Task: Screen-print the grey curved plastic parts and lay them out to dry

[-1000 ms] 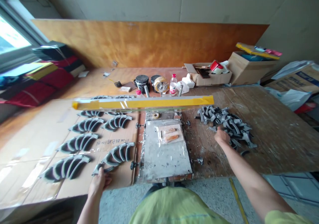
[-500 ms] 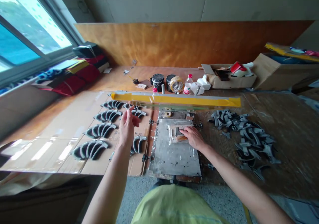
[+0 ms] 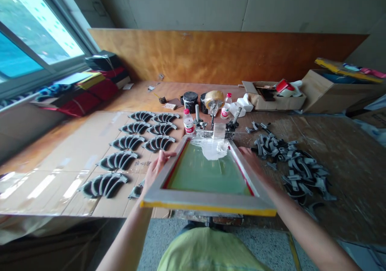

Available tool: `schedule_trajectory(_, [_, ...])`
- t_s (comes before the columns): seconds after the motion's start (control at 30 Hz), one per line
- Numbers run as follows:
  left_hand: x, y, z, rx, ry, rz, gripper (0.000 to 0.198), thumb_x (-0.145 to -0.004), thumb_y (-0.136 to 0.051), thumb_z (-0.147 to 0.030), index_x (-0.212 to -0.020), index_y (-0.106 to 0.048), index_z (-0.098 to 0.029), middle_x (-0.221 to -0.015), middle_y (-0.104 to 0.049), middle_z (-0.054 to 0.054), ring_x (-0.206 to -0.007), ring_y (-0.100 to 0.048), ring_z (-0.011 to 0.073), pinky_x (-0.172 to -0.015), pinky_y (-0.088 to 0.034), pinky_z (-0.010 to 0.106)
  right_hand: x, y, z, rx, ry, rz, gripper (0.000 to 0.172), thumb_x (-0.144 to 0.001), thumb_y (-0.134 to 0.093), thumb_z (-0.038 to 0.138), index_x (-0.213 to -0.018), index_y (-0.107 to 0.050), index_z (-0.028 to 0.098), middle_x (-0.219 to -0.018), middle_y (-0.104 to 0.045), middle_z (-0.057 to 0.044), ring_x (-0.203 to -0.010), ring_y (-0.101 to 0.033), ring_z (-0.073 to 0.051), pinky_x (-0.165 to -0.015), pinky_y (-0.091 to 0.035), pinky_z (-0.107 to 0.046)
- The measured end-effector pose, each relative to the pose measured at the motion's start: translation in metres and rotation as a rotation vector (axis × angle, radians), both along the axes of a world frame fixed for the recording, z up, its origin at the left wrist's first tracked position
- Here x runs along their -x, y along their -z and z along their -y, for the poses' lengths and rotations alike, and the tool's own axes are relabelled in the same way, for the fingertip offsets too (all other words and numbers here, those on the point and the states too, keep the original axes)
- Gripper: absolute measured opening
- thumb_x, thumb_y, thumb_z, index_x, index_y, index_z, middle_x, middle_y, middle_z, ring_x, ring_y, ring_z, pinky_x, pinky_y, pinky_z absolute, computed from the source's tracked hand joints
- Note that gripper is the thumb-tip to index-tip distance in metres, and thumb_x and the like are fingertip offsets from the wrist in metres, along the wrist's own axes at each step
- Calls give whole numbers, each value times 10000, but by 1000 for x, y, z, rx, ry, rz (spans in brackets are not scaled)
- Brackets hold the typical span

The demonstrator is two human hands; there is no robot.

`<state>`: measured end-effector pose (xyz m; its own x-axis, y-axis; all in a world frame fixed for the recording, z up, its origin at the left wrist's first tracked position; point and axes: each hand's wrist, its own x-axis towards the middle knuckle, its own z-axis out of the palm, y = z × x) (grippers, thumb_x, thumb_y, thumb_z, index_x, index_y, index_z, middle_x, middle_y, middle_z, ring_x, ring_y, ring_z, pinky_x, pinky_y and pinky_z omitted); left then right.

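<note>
A screen frame (image 3: pixel 208 198) with green mesh and a yellow front edge lies lowered in front of me, hinged at clamps (image 3: pixel 215 131) at its back. White paste and a scraper (image 3: pixel 219 130) are at the mesh's far end. My left hand (image 3: pixel 157 167) is at the frame's left side, its fingers partly showing and apart from each other. My right hand (image 3: pixel 251 160) is against the right side, its fingers blurred and partly hidden. Whatever lies under the frame is hidden. Rows of curved grey parts (image 3: pixel 119 160) lie on cardboard at the left.
A heap of grey parts (image 3: pixel 304 166) lies at the right. Behind the frame stand bottles (image 3: pixel 188 122), black tubs (image 3: pixel 190 101) and a tape roll (image 3: pixel 214 100). Cardboard boxes (image 3: pixel 279 102) are at the back right, red folders (image 3: pixel 87 98) at the back left.
The frame has come down from its raised position over the grey plate and the small part there. My right hand has left that part for the frame's right side; my left hand is at its left side.
</note>
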<state>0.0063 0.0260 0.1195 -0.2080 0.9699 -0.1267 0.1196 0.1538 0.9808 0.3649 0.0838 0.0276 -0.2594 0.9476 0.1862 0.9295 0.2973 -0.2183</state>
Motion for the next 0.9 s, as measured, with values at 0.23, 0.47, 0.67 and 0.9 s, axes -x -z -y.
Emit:
schedule_trajectory(0.23, [3, 104, 33, 272, 42, 38, 865, -743, -639, -647, -1463, -421, -220, -801, -702, 13, -687, -653, 183, -612, -506, 269, 44, -46, -56, -69, -91, -17, 469, -861, -619, 209, -1317, -520, 160, -1279, -555, -148, -1184, -513, -267, -964, -452, -369])
schedule_trajectory(0.47, [3, 132, 30, 280, 31, -68, 775, -759, -596, -644, -1397, -515, -212, -840, -710, 27, -719, -663, 195, -649, -518, 284, 80, -22, -54, 110, -134, 167, 116, -870, -544, 116, -941, -630, 150, -961, -679, -108, -952, -578, -222, -821, -431, -301])
schedule_trajectory(0.67, [3, 134, 32, 291, 52, -32, 743, -775, -587, -646, -1378, -529, -214, -908, -715, 33, -791, -668, 205, -688, -507, 278, 69, -26, 4, 116, -469, 221, 261, -833, -455, 17, -933, -651, 156, -923, -681, -79, -895, -578, -201, -708, -416, -281])
schedule_trajectory(0.9, [0, 130, 35, 283, 52, -15, 676, -794, -574, -650, -1295, -582, -196, -962, -724, 47, -872, -665, 219, -747, -495, 280, 62, -49, -7, 154, -550, 121, 197, -828, -544, 55, -841, -680, 197, -827, -676, -32, -817, -574, -177, -686, -405, -269])
